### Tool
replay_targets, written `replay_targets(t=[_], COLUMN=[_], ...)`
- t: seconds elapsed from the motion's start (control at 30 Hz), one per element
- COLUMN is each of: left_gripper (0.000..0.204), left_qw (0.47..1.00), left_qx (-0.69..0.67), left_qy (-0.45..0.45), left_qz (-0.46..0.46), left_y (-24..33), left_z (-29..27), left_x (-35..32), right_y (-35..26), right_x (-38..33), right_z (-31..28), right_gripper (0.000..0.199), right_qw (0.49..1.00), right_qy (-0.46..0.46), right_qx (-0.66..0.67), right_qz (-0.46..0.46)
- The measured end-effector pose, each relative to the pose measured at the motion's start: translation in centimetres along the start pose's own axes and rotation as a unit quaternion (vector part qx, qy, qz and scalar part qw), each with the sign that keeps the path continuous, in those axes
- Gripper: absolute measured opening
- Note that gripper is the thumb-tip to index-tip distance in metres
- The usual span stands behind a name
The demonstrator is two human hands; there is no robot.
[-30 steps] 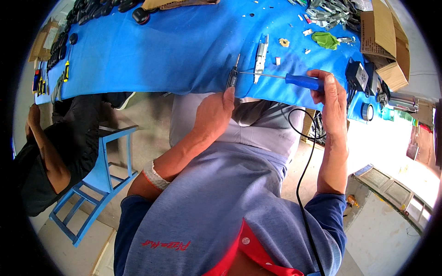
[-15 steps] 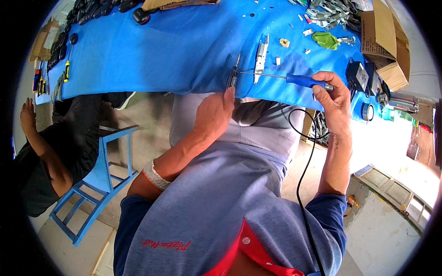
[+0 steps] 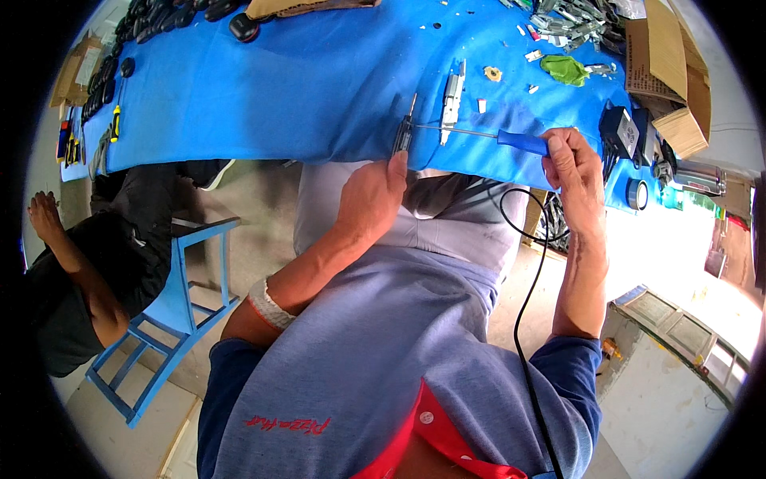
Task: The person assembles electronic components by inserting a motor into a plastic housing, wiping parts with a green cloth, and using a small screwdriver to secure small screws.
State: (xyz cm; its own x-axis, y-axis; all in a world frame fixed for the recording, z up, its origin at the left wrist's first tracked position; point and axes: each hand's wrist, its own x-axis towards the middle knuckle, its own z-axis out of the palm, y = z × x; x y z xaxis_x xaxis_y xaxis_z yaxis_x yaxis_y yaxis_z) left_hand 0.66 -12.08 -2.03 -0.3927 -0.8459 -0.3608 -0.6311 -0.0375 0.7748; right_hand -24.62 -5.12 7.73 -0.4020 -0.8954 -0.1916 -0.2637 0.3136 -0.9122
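At the table's near edge, my left hand [image 3: 375,191] is closed around a narrow dark part with a thin metal tip [image 3: 404,134] pointing away from me. In my right hand [image 3: 576,172] is the handle end of a blue screwdriver [image 3: 520,141], pinched between thumb and fingers. Its thin shaft runs left, and the tip meets the side of the dark part near its far end. What the tip touches there is too small to make out. Beyond the shaft, a long silvery-white metal piece [image 3: 452,100] lies on the blue cloth [image 3: 303,88].
Small scraps, a green crumpled piece [image 3: 564,69] and a heap of metal parts [image 3: 570,24] lie at the far right, beside a cardboard box [image 3: 666,72]. Black parts [image 3: 152,20] and a yellow-handled screwdriver [image 3: 116,128] are at left, near another person's hand [image 3: 46,217].
My right fingers have rolled round the screwdriver handle, now covering its end. My left hand and the dark part hold still. The other person's hand has shifted slightly down and left.
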Motion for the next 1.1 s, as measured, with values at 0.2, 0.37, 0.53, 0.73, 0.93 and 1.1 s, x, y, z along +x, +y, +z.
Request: replay_targets(t=[0.2,0.37,0.53,0.73,0.93,1.1], left_gripper=[0.056,0.057,0.058,0.058,0.058,0.059], left_qw=[1.0,1.0,1.0,1.0,1.0,1.0], left_qx=[0.016,0.01,0.005,-0.01,-0.011,-0.009], left_qy=[0.005,0.001,-0.001,0.002,0.005,0.002], left_qz=[0.002,-0.003,0.001,0.003,0.009,0.006], left_y=[0.1,0.3,0.5,0.0,-0.1,-0.2], left_z=[0.0,-0.2,-0.3,-0.1,0.0,0.0], left_x=[0.0,-0.1,-0.1,-0.1,0.0,0.0], right_y=[0.4,-0.4,-0.7,0.6,0.9,1.5], right_x=[-0.3,-0.2,-0.2,0.1,0.3,0.5], right_z=[0.3,0.0,-0.1,0.1,-0.2,0.1], right_gripper=[0.028,0.038,0.035,0.026,0.027,0.03], right_qw=[0.996,1.0,0.999,0.997,0.999,0.993], right_qy=[-0.007,-0.015,-0.007,-0.011,0.0,0.029], right_qx=[0.018,0.014,-0.027,-0.023,0.05,0.111], right_qz=[-0.091,0.002,0.031,-0.074,-0.016,0.002])
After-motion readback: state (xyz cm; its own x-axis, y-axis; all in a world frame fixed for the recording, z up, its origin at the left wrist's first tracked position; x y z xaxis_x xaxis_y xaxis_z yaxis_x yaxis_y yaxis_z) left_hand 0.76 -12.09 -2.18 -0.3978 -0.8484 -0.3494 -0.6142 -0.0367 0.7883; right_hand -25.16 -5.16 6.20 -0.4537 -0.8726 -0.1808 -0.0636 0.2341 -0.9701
